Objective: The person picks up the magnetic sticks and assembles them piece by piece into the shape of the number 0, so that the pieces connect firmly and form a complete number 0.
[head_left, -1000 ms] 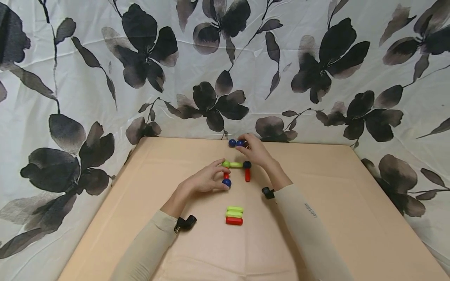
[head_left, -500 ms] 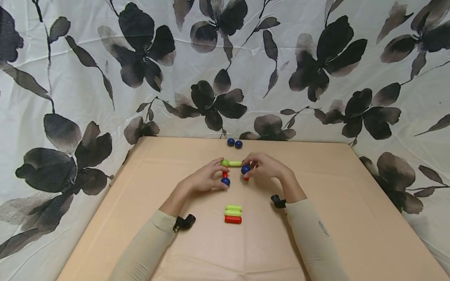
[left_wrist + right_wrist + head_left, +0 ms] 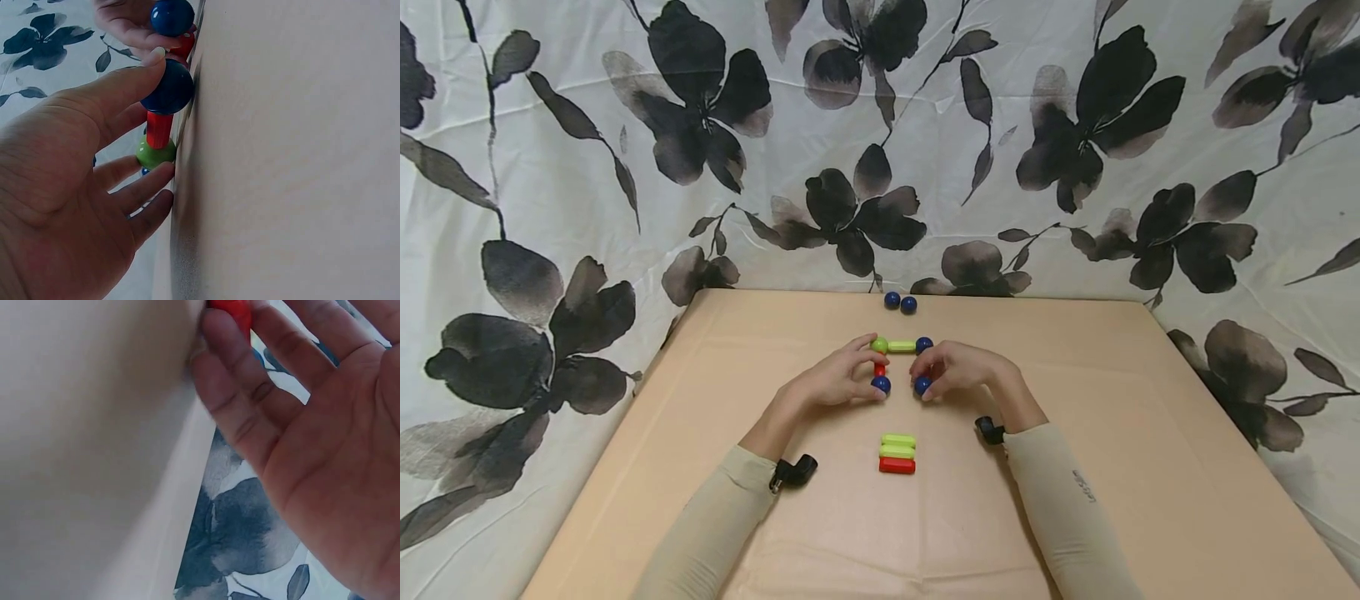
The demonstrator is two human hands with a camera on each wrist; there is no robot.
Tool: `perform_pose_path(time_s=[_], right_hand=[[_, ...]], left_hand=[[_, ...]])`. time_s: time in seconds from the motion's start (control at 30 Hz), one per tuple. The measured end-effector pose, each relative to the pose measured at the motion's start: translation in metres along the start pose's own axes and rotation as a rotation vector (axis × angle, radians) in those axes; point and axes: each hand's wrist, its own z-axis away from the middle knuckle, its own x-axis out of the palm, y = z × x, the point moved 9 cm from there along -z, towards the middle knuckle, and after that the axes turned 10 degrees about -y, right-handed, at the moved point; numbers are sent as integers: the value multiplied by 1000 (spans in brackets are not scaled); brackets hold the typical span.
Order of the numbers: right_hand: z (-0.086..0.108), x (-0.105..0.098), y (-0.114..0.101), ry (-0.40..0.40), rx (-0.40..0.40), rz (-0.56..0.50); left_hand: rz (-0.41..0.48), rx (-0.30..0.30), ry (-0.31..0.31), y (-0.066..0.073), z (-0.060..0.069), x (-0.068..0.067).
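On the table, balls and short sticks form a three-sided frame. A green ball (image 3: 880, 344), a lime stick (image 3: 902, 347) and a dark blue ball (image 3: 924, 344) make its far side. On the left side, a red stick (image 3: 159, 129) joins the green ball to a near blue ball (image 3: 167, 87). My left hand (image 3: 838, 375) holds that near ball with thumb and index finger, other fingers beside the green ball. My right hand (image 3: 966, 371) pinches another blue ball (image 3: 922, 385) at the right side's near end. Its fingers mostly cover a red stick (image 3: 232, 307).
Two loose blue balls (image 3: 900, 302) lie by the table's far edge. Two lime sticks (image 3: 898, 446) and a red stick (image 3: 897, 465) lie side by side nearer me. A floral cloth (image 3: 850, 125) hangs behind the tan table (image 3: 1150, 467).
My right hand has carried a blue ball from the far edge to the near end of the right red stick. My left hand has stayed in place.
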Motion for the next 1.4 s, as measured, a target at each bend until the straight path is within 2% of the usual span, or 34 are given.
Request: perform_pose_path(time_s=[0.23, 0.7, 1.2, 1.4], right_hand=[[-3, -1, 3, 5, 19, 34], [1, -8, 5, 13, 74, 20], [1, -8, 6, 27, 52, 11], [0, -8, 9, 52, 70, -8]], left_hand=[[9, -12, 3, -1, -3, 0], [3, -15, 9, 0, -6, -1], [2, -23, 2, 1, -4, 0], [-18, -25, 4, -2, -3, 0]])
